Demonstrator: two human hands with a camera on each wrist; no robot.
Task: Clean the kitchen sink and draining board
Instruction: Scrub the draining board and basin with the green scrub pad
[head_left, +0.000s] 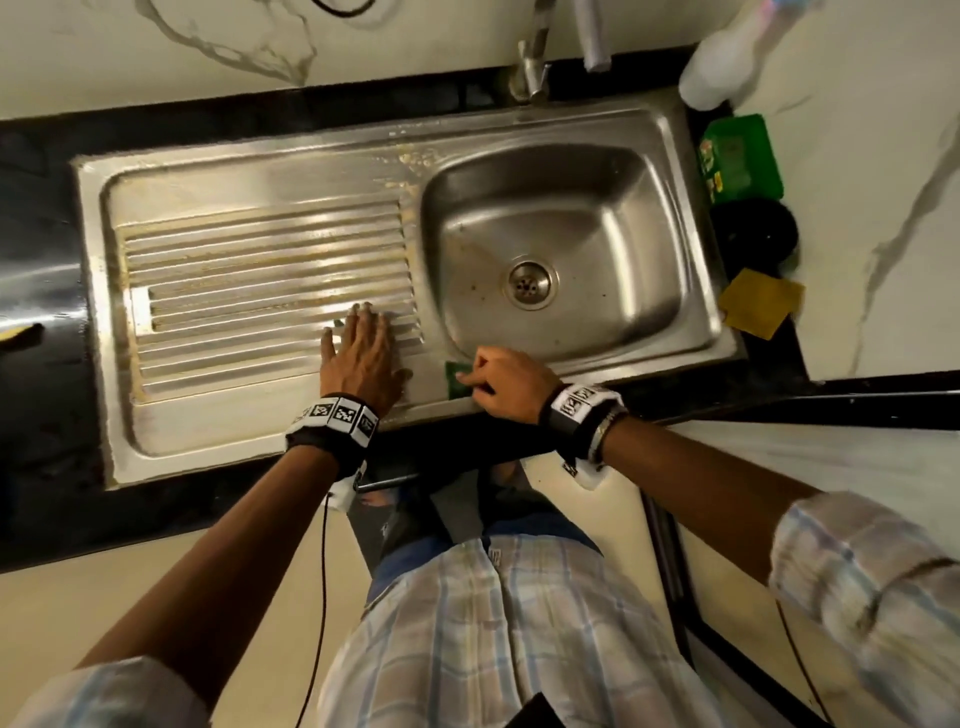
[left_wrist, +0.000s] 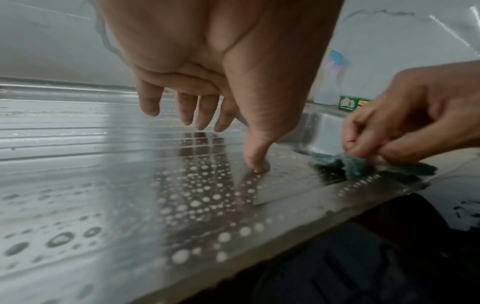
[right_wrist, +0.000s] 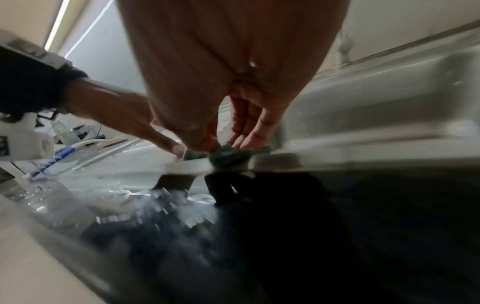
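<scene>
Right hand (head_left: 501, 382) pinches green scrub pad (head_left: 457, 378) on sink's (head_left: 675, 156) front rim; left hand (head_left: 363, 358) flat, fingers spread, holding nothing, on draining board (head_left: 234, 249): press pad flat, not fingertip-only.

A green scouring pad (head_left: 456, 379) lies flat on the steel rim just under the right hand's (head_left: 506, 382) pinching fingertips. The ribbed draining board (head_left: 260, 291) — wet and soap-spotted — spreads left of that grip; the sink (head_left: 561, 249) basin sits just beyond it.
</scene>
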